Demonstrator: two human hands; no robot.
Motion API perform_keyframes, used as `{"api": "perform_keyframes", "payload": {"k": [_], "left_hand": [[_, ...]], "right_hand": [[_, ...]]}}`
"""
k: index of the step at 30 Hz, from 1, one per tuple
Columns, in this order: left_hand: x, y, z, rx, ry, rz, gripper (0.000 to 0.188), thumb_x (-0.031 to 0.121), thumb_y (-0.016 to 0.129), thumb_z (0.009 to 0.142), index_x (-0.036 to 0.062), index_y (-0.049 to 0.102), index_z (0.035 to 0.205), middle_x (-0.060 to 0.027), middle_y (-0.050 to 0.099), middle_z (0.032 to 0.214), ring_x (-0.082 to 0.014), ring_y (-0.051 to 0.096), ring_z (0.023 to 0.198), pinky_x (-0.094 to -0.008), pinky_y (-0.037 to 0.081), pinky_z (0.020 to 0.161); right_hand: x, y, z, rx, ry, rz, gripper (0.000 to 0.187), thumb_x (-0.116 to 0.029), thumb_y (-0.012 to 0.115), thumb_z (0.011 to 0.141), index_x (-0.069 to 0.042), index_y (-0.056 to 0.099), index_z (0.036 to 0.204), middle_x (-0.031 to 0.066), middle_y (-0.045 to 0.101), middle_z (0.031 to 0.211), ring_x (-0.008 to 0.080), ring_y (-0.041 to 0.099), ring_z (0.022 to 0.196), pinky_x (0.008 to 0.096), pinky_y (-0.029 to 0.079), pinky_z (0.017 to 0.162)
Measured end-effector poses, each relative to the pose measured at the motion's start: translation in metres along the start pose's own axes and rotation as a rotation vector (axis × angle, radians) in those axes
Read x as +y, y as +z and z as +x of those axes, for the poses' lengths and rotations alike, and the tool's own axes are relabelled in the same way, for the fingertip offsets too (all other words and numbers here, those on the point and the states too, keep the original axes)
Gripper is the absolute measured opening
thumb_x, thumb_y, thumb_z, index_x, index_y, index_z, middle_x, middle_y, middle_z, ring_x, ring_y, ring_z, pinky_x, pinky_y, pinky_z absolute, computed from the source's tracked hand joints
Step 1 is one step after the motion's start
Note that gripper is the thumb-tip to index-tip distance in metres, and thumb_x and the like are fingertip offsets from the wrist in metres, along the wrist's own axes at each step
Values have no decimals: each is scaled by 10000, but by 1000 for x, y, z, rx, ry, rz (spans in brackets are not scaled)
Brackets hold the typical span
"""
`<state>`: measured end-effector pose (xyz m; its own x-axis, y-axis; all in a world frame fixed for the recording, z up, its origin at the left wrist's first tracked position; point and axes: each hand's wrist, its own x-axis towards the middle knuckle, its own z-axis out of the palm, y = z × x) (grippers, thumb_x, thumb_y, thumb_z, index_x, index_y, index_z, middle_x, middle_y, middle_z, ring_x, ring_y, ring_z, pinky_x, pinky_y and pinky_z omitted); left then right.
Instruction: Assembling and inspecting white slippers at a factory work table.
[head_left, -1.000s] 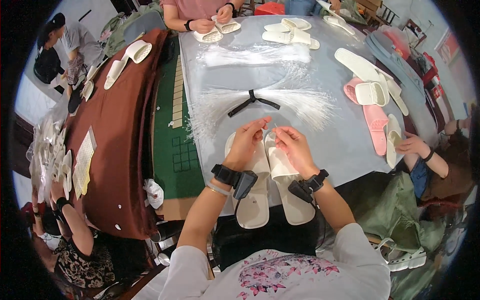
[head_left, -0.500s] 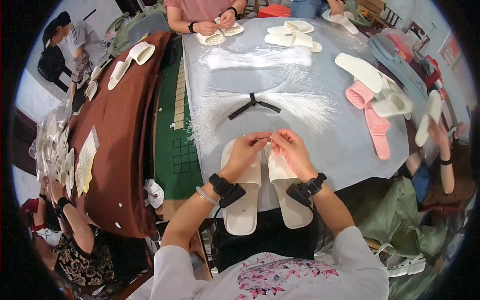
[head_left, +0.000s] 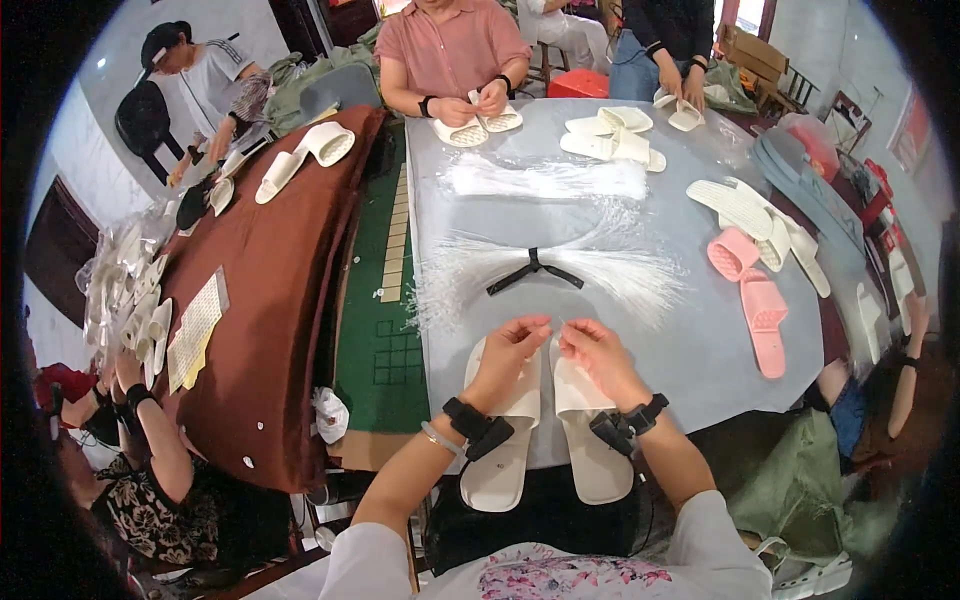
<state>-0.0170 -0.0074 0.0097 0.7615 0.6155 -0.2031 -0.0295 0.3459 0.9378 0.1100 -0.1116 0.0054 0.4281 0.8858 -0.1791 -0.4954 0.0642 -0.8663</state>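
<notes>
A grey-covered table (head_left: 720, 410) is carrying a tied bundle of white strands (head_left: 620, 272). Above two cream slippers (head_left: 497, 472), the left hand (head_left: 508, 352) and right hand (head_left: 602, 358) are pinching fingers closed, contents indiscernible. Handling seems underway; the slippers are lying side by side, apparently unjoined.

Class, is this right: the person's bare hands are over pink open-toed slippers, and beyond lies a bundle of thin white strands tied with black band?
The open-toed slippers under the person's left hand and right hand are off-white, not pink, as the head view shows. The rest stands.
</notes>
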Motion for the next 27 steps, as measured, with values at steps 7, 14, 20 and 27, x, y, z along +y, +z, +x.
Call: {"api": "perform_keyframes", "payload": {"k": [7,14,20,27], "left_hand": [[7,7,-3,20,78,98,284,273,504,888,38,566,1036,40,528,784,-31,380,637,-160,307,573],[0,1,4,119,144,-247,355,320,388,929,40,501,1117,32,461,741,-35,324,583,-173,290,537],[8,9,-2,83,178,-133,273,173,481,898,9,487,1116,-23,572,789,-48,378,573,-167,314,532],[-1,4,0,13,181,-92,298,151,511,879,15,496,1144,-41,604,853,-52,469,649,-173,355,587]], "right_hand": [[-5,11,-6,-20,-118,-360,212,-160,578,831,23,566,938,29,579,777,88,539,699,206,424,647],[5,-3,1,30,-150,-15,172,-128,561,841,11,551,942,29,554,760,92,499,699,217,404,671],[5,-2,-1,1,-162,10,177,-124,557,846,19,552,950,38,552,766,104,499,699,225,407,665],[8,-4,-3,0,-154,29,190,-119,553,848,18,558,980,50,572,799,105,511,714,226,417,680]]}}
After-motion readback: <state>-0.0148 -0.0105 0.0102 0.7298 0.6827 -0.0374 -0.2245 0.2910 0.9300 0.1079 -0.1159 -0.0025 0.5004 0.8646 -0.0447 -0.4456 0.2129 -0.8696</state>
